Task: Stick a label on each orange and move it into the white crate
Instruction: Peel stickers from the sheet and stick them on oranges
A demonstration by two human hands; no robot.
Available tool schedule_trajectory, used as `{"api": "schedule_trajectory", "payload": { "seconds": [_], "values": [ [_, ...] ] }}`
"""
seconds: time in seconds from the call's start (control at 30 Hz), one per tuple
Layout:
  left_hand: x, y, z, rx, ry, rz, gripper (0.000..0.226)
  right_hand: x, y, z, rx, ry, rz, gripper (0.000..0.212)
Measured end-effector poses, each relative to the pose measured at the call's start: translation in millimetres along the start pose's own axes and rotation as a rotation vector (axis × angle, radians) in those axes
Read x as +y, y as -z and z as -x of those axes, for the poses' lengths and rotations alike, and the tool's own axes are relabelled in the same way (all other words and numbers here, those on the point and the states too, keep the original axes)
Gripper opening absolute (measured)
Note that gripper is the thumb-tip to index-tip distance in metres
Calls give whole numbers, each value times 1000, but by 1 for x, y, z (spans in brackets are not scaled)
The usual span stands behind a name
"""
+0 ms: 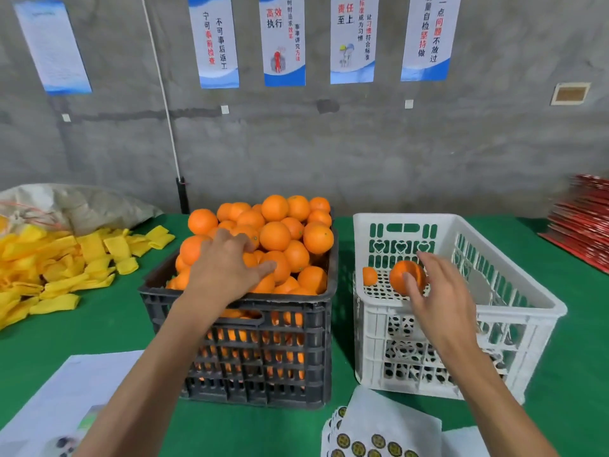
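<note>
Label sheets (369, 445) lie nearest on the green bench (115, 324). Right hand (438, 291), fingers loosely spread, cradles an orange (403, 275) inside the white crate (514, 291), beside another orange (369, 276); best lowered, not dropped. Left hand (227, 262) rests open on the black crate's (263, 357) heap; take a top fruit to avoid spills.

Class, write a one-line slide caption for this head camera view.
Left hand reaches into the black crate of oranges while right hand releases an orange into the white crate.
</note>
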State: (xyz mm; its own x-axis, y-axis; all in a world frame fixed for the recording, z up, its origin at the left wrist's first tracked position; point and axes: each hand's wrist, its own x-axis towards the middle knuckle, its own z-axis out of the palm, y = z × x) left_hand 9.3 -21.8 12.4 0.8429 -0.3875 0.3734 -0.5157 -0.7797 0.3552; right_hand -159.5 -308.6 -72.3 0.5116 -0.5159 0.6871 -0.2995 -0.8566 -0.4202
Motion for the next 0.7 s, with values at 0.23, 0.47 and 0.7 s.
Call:
{"api": "schedule_trajectory", "payload": {
  "seconds": [0.23, 0.47, 0.7],
  "values": [
    [0, -5, -1, -202, 87, 24, 69, -28, -16, 34, 174, 243, -191, 21],
    [-7, -14, 25, 123, -80, 502, 42, -50, -27, 62, 151, 285, -306, 18],
    [20, -59, 105, 126, -395, 1183, 47, -13, -27, 112, -278, 128, -345, 16]
  ]
}}
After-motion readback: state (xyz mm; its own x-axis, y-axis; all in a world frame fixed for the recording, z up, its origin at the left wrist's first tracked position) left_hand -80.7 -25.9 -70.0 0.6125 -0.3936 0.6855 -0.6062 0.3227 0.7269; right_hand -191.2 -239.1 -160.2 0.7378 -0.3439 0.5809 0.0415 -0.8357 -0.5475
